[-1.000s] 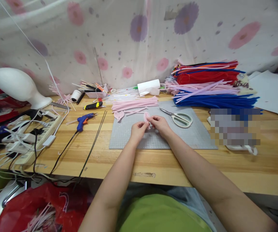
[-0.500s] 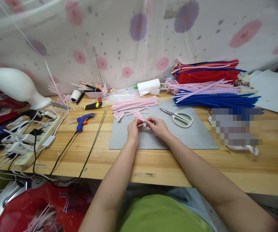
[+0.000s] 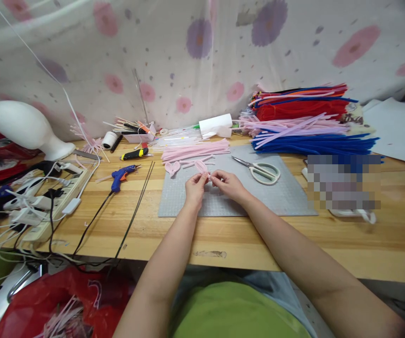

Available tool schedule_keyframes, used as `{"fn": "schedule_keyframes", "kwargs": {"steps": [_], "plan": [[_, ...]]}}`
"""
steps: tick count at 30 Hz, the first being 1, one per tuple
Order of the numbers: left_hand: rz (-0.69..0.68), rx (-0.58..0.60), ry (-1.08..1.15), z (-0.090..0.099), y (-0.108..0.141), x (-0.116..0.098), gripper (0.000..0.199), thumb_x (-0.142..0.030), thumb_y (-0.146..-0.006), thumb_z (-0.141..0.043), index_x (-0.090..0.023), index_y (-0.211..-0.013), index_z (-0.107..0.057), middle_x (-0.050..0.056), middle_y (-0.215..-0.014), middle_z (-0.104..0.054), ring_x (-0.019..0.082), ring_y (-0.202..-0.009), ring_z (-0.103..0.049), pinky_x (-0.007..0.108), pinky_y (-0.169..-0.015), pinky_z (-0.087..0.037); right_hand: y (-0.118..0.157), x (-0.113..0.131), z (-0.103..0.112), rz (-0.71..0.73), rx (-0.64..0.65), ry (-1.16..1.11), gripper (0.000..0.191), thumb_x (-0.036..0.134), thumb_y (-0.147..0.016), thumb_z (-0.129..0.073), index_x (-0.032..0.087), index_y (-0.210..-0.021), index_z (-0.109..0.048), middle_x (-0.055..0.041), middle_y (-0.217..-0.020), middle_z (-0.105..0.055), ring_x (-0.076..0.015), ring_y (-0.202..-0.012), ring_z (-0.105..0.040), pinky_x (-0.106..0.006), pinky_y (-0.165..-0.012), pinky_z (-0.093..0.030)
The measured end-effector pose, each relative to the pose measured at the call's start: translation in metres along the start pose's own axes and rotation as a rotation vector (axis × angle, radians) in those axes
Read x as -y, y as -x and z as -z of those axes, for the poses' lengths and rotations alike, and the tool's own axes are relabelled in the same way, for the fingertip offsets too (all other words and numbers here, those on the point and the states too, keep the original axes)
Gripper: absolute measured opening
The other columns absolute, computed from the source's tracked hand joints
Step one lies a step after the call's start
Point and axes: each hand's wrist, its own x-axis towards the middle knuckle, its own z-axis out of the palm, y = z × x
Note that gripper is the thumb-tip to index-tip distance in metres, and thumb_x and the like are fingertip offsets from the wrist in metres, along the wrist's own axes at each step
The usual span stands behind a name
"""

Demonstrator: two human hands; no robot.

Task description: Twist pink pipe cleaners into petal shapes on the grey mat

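snagging the black cord (image 3: 97, 211) that runs off the front edge of the tabletop (image 3: 151, 230) could, i reckon, drag the blue glue gun (image 3: 118, 178) with it; next over, the left hand (image 3: 194, 188) has its grip clamped on the base of a pink looped piece (image 3: 200, 166), and too hard a squeeze might flatten it, while a slack one could let it spring loose. the right hand (image 3: 228, 183), its grip pinched on the lower end, might twist it lopsided by tugging unevenly. the piece itself is held over the grey mat (image 3: 276, 202), just this side of the pink stems (image 3: 195, 150): a pale, soft-looking, rounded loop leaning left, its base hidden by the hands.
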Motion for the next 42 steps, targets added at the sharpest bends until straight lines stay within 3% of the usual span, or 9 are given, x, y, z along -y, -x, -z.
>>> {"fn": "schedule_keyframes", "kwargs": {"steps": [14,28,32,35,37,39,42], "plan": [[0.002,-0.042,0.051,-0.006,0.006,0.003,0.021,-0.031,-0.057,-0.068,-0.012,-0.064,-0.062,0.002,-0.066,-0.062,0.009,-0.061,-0.055,0.024,-0.066,-0.043,-0.001,0.008,0.006,0.244,0.076,0.369,0.021,0.024,-0.082,-0.039,0.018,-0.067,-0.052,-0.0013,-0.065,-0.052,-0.0121,-0.063,-0.044,-0.023,-0.059,-0.031],[-0.008,-0.121,0.051,-0.005,0.003,0.011,0.021,-0.032,-0.057,-0.066,-0.013,-0.063,-0.059,0.001,-0.065,-0.062,0.009,-0.062,-0.055,0.024,-0.064,-0.043,-0.004,0.008,-0.003,0.286,0.126,0.416,0.017,0.021,-0.081,-0.038,0.019,-0.070,-0.052,-0.0034,-0.073,-0.057,-0.0148,-0.071,-0.047,-0.025,-0.065,-0.033],[-0.033,-0.135,0.014,-0.002,0.000,0.007,0.022,-0.034,-0.059,-0.065,-0.013,-0.064,-0.058,0.001,-0.067,-0.060,0.009,-0.063,-0.054,0.024,-0.063,-0.044,-0.005,0.007,0.001,0.209,0.154,0.397,0.021,0.026,-0.083,-0.037,0.019,-0.072,-0.054,-0.0033,-0.075,-0.059,-0.0142,-0.069,-0.049,-0.025,-0.063,-0.033],[-0.060,-0.189,-0.020,0.002,-0.003,0.003,0.025,-0.037,-0.059,-0.064,-0.013,-0.062,-0.056,0.001,-0.069,-0.057,0.008,-0.062,-0.052,0.024,-0.059,-0.045,-0.007,0.009,0.032,0.033,0.180,0.425,0.023,0.030,-0.082,-0.039,0.020,-0.072,-0.056,-0.0027,-0.075,-0.063,-0.0148,-0.070,-0.052,-0.025,-0.063,-0.034],[-0.062,-0.187,-0.045,0.003,-0.004,0.001,0.026,-0.037,-0.059,-0.064,-0.013,-0.061,-0.054,0.001,-0.070,-0.057,0.008,-0.063,-0.051,0.023,-0.057,-0.046,-0.004,0.012,0.070,-0.114,0.095,0.461,0.021,0.027,-0.081,-0.039,0.020,-0.080,-0.058,-0.0031,-0.083,-0.065,-0.0162,-0.076,-0.054,-0.026,-0.064,-0.034],[-0.060,-0.167,-0.072,0.002,-0.005,0.002,0.026,-0.037,-0.059,-0.064,-0.014,-0.061,-0.054,0.001,-0.072,-0.057,0.009,-0.064,-0.051,0.022,-0.055,-0.045,0.005,0.015,0.115,-0.264,-0.110,0.549,0.019,0.026,-0.078,-0.043,0.019,-0.085,-0.060,-0.0050,-0.090,-0.066,-0.0175,-0.078,-0.055,-0.027,-0.064,-0.035],[-0.061,-0.145,-0.108,0.000,-0.005,0.005,0.024,-0.037,-0.061,-0.062,-0.014,-0.063,-0.055,0.002,-0.074,-0.058,0.009,-0.064,-0.051,0.020,-0.053,-0.043,0.030,0.009,0.180,-0.380,-0.404,0.657,0.030,0.015,-0.074,-0.040,0.018,-0.097,-0.058,-0.0064,-0.095,-0.066,-0.0170,-0.085,-0.056,-0.027,-0.068,-0.036]]}}
